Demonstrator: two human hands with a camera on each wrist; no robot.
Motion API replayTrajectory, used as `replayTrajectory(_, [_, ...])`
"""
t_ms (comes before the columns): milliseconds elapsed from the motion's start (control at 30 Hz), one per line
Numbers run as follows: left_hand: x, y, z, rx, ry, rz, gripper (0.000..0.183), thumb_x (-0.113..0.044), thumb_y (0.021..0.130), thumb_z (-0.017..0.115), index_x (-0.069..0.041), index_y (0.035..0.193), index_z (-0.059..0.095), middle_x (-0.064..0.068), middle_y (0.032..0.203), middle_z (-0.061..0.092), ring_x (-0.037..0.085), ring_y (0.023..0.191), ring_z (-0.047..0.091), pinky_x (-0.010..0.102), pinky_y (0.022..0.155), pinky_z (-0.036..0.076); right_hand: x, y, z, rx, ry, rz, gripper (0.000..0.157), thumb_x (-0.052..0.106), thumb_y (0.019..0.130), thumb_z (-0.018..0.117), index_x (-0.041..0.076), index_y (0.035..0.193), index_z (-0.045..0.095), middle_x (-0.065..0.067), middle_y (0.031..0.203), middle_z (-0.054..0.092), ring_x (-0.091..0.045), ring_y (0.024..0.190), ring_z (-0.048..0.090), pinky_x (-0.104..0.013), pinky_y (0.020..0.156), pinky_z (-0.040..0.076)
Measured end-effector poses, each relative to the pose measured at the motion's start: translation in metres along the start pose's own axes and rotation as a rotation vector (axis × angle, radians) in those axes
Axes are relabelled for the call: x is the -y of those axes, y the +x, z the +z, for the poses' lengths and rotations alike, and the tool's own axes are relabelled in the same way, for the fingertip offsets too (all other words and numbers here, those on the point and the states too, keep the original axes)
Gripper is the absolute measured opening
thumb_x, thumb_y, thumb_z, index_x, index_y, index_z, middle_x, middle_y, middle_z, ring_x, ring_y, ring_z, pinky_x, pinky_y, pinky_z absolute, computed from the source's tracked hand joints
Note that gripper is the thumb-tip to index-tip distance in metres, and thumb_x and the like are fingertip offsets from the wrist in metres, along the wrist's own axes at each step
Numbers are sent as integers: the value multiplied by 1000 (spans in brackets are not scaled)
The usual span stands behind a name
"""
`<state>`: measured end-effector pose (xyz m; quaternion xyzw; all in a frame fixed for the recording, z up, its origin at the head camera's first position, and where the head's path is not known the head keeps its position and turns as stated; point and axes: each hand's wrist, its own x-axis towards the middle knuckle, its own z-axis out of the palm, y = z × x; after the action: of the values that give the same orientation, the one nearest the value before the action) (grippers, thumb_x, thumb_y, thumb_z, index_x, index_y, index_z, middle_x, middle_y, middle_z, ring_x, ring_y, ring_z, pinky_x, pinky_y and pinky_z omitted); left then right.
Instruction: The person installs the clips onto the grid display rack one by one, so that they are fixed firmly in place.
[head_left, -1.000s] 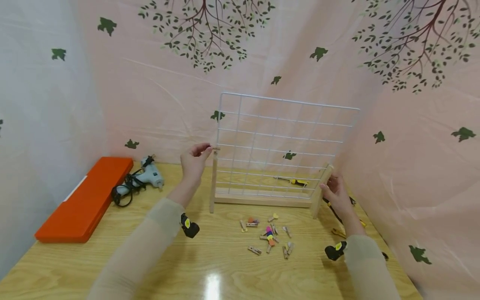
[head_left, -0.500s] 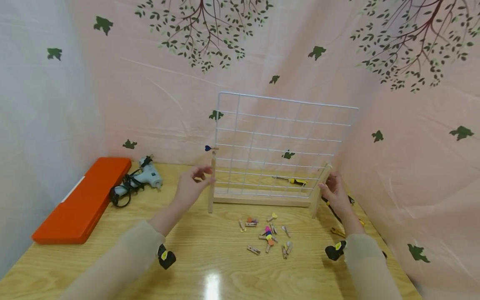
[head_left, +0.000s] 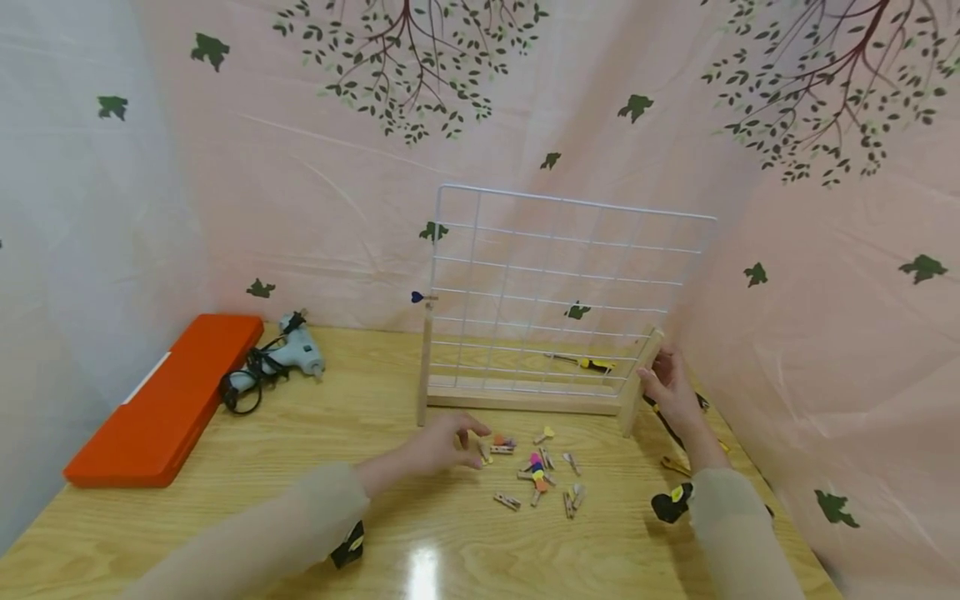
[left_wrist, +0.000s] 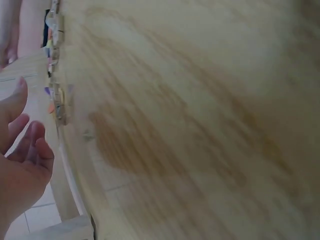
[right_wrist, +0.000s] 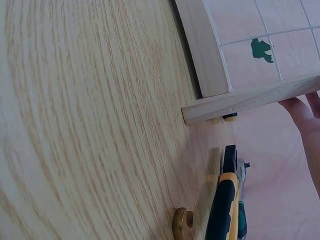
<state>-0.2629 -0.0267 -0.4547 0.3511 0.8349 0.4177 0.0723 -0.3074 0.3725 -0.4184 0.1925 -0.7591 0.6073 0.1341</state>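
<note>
Table [head_left: 540,558]: wood-grain top, carrying everything listed below.

Clips: small wooden pegs, some with coloured tops, lying near centre, right of the left hand and left of the right hand, on the near side of the frame. Nearest, a plain clip [head_left: 507,501], and to its right a pair [head_left: 570,505]. Just beyond, a heap [head_left: 537,475] with pink, blue, yellow and orange tops, its pieces overlapping. At the left edge, a clip with a yellow tip [head_left: 486,455], beside the left fingers.

Left hand [head_left: 438,446]: low over the table, thumb and fingers bent, moderately apart. Contact with the yellow-tipped clip cannot be told; the left wrist view shows the fingers only at its edge.

Handling, as judged for picking up a clip: take the outlying one first, pinch its wooden sides, lift straight up and leave the heap unstirred. A light, steady right hold should spare the frame any rocking.

Base bar [head_left: 525,403]: wooden, beyond the clips, joining two posts.

Right hand [head_left: 675,396]: holds the right post [head_left: 634,406], thumb to the near side, other fingers partly hidden behind.

Left post [head_left: 425,367]: out of both hands; at its top, a blue heart clip [head_left: 417,297].

Grid [head_left: 546,271]: white wire, rising from the base bar.

Screwdriver [head_left: 597,365]: yellow and black, beyond the grid.

Glue gun [head_left: 303,348]: far left, beside an orange case [head_left: 168,400].
</note>
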Motion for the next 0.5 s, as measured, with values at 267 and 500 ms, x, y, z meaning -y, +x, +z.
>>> replayTrajectory(267, [-1,8,14,111,196,44,30,-24,72,73,-9,97,67,-2,90,57,6,71,53,13,61,43,19,-7,7,4,-18,36,50,-5,91,41,-2,132,13,-34,124,23,-18,108,43,-24,75,50])
replayTrajectory(500, [-2,12,13,129,319,68,16,-19,72,73,-11,84,68,-6,81,50,0,68,48,12,62,42,13,-3,4,20,32,18,49,-7,91,38,2,132,14,-31,126,23,-19,110,41,-24,75,50])
